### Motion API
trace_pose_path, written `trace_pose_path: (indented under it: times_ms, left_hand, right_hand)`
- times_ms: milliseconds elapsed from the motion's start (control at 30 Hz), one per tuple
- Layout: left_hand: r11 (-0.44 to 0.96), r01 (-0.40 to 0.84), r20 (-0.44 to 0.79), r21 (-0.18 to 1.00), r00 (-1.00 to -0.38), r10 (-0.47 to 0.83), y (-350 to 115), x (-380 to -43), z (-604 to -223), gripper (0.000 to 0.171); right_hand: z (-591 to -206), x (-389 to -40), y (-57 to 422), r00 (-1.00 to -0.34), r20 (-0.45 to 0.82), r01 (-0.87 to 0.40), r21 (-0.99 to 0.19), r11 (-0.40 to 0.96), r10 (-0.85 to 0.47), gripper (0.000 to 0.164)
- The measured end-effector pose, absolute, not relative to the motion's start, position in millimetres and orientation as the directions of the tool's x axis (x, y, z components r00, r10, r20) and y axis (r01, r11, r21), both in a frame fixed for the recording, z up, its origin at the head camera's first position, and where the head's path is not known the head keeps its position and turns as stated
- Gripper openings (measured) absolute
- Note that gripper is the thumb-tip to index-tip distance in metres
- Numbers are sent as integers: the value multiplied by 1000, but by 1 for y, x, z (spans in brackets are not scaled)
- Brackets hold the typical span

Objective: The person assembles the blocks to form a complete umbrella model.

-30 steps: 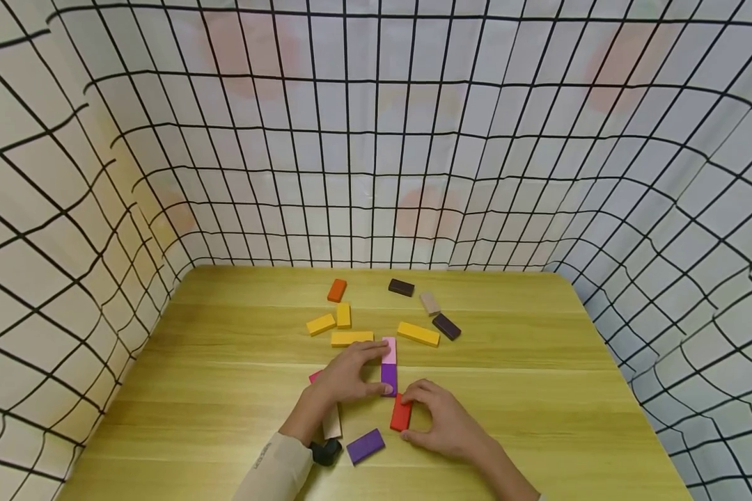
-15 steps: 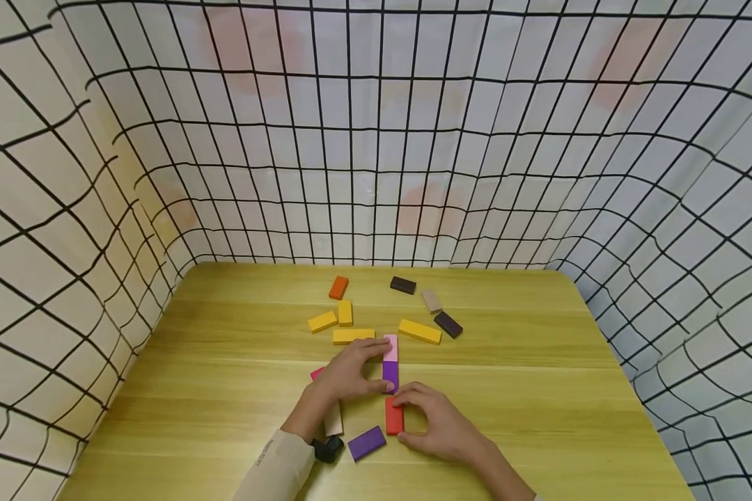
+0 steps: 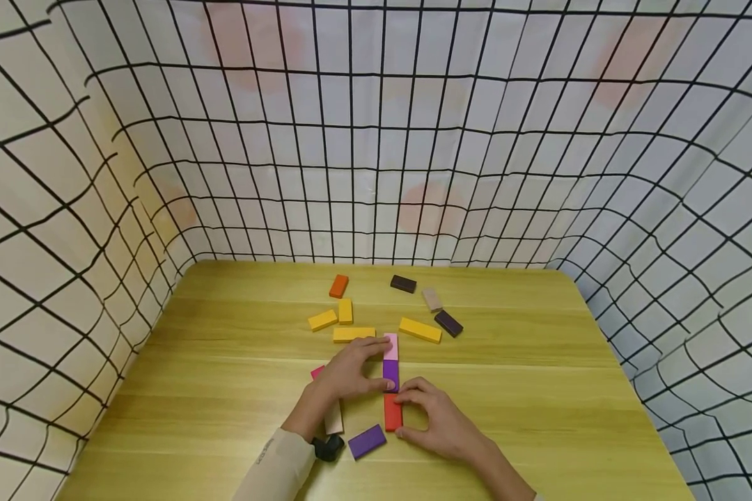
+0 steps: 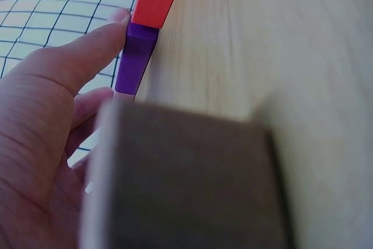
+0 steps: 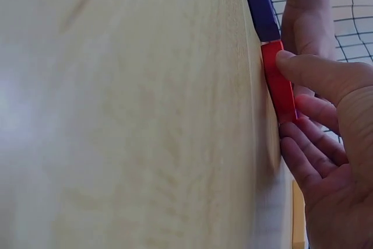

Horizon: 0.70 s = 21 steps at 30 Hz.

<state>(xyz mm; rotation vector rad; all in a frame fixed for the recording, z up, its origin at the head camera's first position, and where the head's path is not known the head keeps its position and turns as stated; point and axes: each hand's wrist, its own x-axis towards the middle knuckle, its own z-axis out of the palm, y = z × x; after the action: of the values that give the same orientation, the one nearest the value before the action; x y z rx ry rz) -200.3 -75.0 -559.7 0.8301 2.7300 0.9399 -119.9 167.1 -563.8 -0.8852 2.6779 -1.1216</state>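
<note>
On the wood-grain table (image 3: 539, 390), the left hand (image 3: 348, 373) spreads its grip; the right hand (image 3: 443, 422), nearer, pinches the red block (image 3: 392, 415) between thumb and fingers. That block lies just left of the right grip, long axis front to back, far end apparently meeting the purple block (image 3: 390, 370) by the left thumb, pink block (image 3: 391, 349) beyond.

- The red block (image 3: 393, 412) I grip: painted wood by its look, smooth, with a faint shine.
- The purple block (image 3: 390, 370) and pink block (image 3: 392, 350) beside it: smooth, evenly coated, nearly matt.
- The yellow blocks (image 3: 420, 330): smooth, with a matt coat.
- My table (image 3: 526, 390): wood-grained, smooth, catching a soft glare.
- My sleeve (image 3: 274, 470): matt cloth.
- The backdrop (image 3: 399, 101): smooth sheeting; cloth or plastic, I can't tell.
</note>
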Motion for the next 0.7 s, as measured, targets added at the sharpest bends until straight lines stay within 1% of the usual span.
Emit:
trace_pose_path:
  times_ms: [133,367,700]
  left_hand:
    - [653,448,42,610,-842,538,-75,-200,-560,76]
    - [649,443,37,619,-842,539,-74,-199,-560,76]
    - [653,430,27,623,-847,532,-75,-199,-561,76]
  right_hand:
    - [-565,-121,166,-827,131,-479,-674,563,-547,43]
    - [-564,-122,166,-841,114,-451,-688,569,-529,44]
    - [-566,-124,164,-852,119,-433,-709,556,-510,41]
